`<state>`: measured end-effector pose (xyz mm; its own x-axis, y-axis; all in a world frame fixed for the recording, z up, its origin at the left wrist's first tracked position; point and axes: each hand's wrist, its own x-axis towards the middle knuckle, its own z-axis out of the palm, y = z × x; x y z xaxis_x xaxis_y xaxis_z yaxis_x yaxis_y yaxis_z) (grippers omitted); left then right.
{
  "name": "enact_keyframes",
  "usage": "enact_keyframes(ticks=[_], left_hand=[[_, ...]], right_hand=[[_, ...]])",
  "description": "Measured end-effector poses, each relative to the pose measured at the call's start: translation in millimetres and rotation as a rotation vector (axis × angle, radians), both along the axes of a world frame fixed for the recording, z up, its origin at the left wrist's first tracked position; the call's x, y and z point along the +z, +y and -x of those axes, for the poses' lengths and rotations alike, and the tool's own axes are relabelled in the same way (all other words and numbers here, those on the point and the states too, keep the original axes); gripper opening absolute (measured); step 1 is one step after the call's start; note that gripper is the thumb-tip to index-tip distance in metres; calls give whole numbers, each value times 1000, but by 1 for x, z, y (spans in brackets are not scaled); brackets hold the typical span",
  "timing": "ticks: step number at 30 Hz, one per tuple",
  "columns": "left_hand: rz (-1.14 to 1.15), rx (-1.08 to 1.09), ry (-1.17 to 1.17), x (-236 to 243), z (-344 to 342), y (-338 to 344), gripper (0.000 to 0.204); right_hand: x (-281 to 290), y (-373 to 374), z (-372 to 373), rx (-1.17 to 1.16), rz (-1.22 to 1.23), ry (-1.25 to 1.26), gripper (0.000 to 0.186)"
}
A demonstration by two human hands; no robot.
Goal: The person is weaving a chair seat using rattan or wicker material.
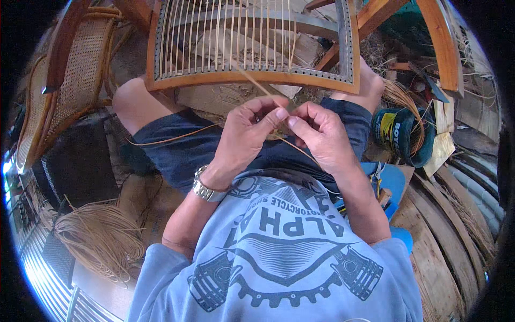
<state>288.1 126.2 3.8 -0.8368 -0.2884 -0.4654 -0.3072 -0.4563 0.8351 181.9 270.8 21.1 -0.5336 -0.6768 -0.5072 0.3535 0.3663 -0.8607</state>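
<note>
Over my lap, my left hand (pixel 244 131) and my right hand (pixel 322 134) meet, thumbs and fingertips pinched on one thin cane strand (pixel 251 78). From the pinch the strand runs up toward the chair frame, and another length slants down beneath my right hand. The wooden chair frame (pixel 201 78) lies just beyond my hands, across my knees. Small holes line its inner edge, and several parallel cane strands (pixel 217 37) stretch over its opening. Across my left thigh trails a loose piece of cane (pixel 177 139). A metal watch (pixel 206 188) circles my left wrist.
To the left stands a chair with a woven cane panel (pixel 80 64). A large coil of cane (pixel 102 236) lies at lower left. On the right, a dark green bucket (pixel 382 129) holds more cane (pixel 403 99). Wooden planks (pixel 424 236) and a blue object (pixel 394 185) are nearby.
</note>
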Motion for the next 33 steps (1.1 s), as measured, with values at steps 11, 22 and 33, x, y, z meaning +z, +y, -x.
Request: enact_keyframes(ticks=[11, 22, 33], left_hand=[[97, 86, 100, 3, 14, -2, 12], [-37, 33, 110, -6, 10, 2, 15], [79, 246, 129, 4, 50, 3, 18]], right_hand=[[7, -11, -4, -188, 135, -108, 8], [-10, 3, -7, -131, 103, 72, 7], [4, -18, 17, -63, 193, 421, 4]])
